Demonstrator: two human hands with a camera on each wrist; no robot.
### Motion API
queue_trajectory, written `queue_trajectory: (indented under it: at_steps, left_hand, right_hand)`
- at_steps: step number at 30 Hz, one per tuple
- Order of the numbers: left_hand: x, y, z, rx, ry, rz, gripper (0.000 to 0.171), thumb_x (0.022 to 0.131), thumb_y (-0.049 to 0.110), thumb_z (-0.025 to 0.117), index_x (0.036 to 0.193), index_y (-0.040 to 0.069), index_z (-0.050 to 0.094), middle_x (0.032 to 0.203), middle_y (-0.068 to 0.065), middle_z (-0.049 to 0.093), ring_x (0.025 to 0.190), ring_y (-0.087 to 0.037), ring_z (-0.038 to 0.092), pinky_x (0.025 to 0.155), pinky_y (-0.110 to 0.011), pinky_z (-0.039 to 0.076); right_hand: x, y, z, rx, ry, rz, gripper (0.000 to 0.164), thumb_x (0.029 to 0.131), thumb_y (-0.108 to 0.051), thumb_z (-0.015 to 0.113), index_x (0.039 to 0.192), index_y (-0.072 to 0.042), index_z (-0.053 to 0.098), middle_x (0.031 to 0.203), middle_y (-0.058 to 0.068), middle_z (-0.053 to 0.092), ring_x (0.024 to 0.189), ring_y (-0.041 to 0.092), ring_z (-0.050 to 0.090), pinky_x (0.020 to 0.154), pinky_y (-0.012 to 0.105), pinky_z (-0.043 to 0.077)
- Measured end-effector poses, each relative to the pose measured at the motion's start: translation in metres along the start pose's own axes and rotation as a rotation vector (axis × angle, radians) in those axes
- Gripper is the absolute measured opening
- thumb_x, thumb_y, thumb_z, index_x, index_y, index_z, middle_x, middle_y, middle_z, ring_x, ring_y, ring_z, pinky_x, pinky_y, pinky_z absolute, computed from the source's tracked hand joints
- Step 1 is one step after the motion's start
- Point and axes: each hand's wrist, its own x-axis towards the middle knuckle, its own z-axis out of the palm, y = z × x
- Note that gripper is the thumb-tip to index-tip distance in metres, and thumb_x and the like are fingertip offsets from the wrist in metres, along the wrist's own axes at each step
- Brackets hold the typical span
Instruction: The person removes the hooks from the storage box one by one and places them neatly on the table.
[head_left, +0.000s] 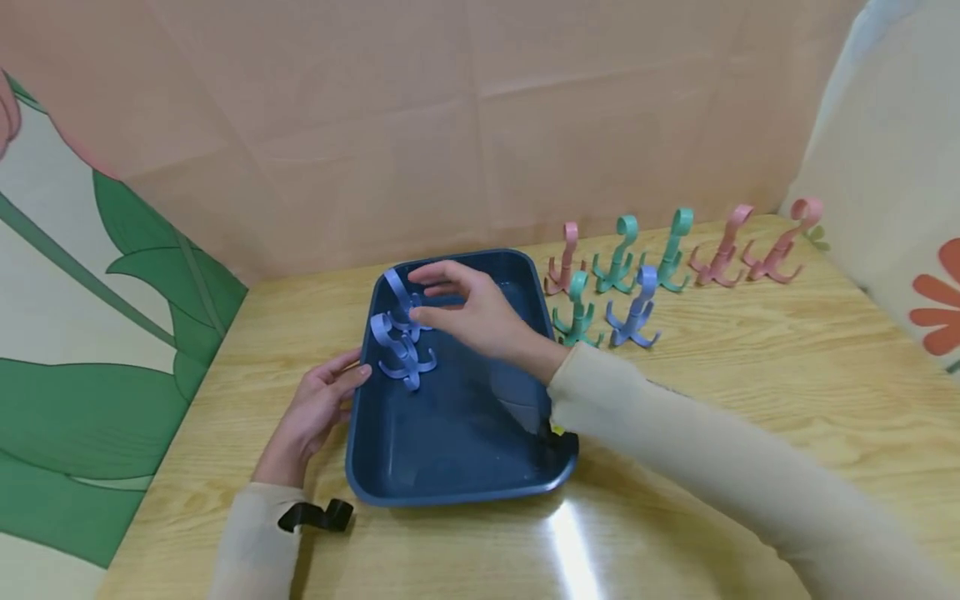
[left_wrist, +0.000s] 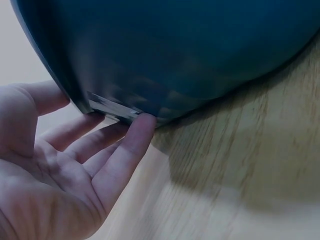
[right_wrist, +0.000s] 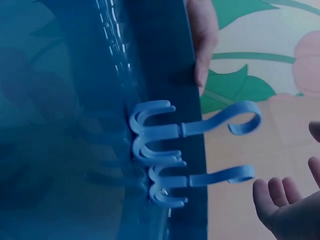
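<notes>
Inside the dark blue bin (head_left: 457, 425), two blue multi-prong hooks stand side by side along its left wall: a nearer hook (head_left: 407, 360) and a farther hook (head_left: 399, 292). My right hand (head_left: 480, 312) hovers over them, fingers loosely bent and thumb apart. A gap separates its fingertips from the hook tops in the right wrist view, where both hooks (right_wrist: 155, 131) lean on the wall. My left hand (head_left: 322, 408) rests against the bin's left outer side, thumb at the rim. Seen from the left wrist, its extended fingers (left_wrist: 137, 137) touch the outer wall.
Right of the bin stand several hooks on the wooden table (head_left: 750, 375): pink hooks (head_left: 722, 254), green hooks (head_left: 617, 262) and one blue hook (head_left: 636, 312). A pink cloth (head_left: 375, 125) hangs behind. A black strap (head_left: 318, 517) sticks out from my left sleeve.
</notes>
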Motion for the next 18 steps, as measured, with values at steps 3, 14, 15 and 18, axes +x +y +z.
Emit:
queue_trajectory:
  at_steps: [3,14,15,18]
  left_hand:
    - [0.000,0.000,-0.001,-0.003,-0.012,0.010,0.053,0.103,0.027,0.060,0.152,0.012,0.046,0.139,-0.018,0.059,0.112,-0.024,0.067,0.083,-0.041,0.058]
    - [0.001,0.001,0.001,-0.009,-0.019,0.006,0.051,0.103,0.027,0.060,0.150,0.012,0.048,0.137,-0.015,0.061,0.109,-0.021,0.068,0.081,-0.039,0.058]
    - [0.000,0.002,0.001,-0.004,-0.016,0.004,0.050,0.103,0.027,0.059,0.150,0.012,0.048,0.138,-0.015,0.061,0.110,-0.022,0.068,0.081,-0.039,0.058]
    - [-0.002,0.001,0.001,0.008,-0.010,0.003,0.050,0.103,0.029,0.059,0.150,0.013,0.048,0.139,-0.016,0.059,0.112,-0.024,0.067,0.082,-0.040,0.058]
  right_hand:
    - [0.007,0.005,0.011,0.014,-0.032,0.021,0.045,0.091,-0.010,0.075,0.134,-0.004,0.060,0.136,0.011,0.059,0.119,0.022,0.058,0.099,0.037,0.050]
    - [0.012,0.033,0.041,0.057,-0.068,0.090,0.050,0.091,-0.012,0.076,0.137,-0.006,0.059,0.137,0.009,0.058,0.120,0.025,0.057,0.101,0.038,0.049]
    - [0.011,0.036,0.042,0.050,-0.064,0.098,0.050,0.091,-0.012,0.076,0.137,-0.006,0.059,0.135,0.008,0.058,0.119,0.024,0.058,0.101,0.037,0.049]
    - [0.008,0.042,0.044,0.030,-0.059,0.112,0.050,0.091,-0.014,0.077,0.137,-0.007,0.059,0.131,0.003,0.060,0.118,0.025,0.058,0.099,0.034,0.050]
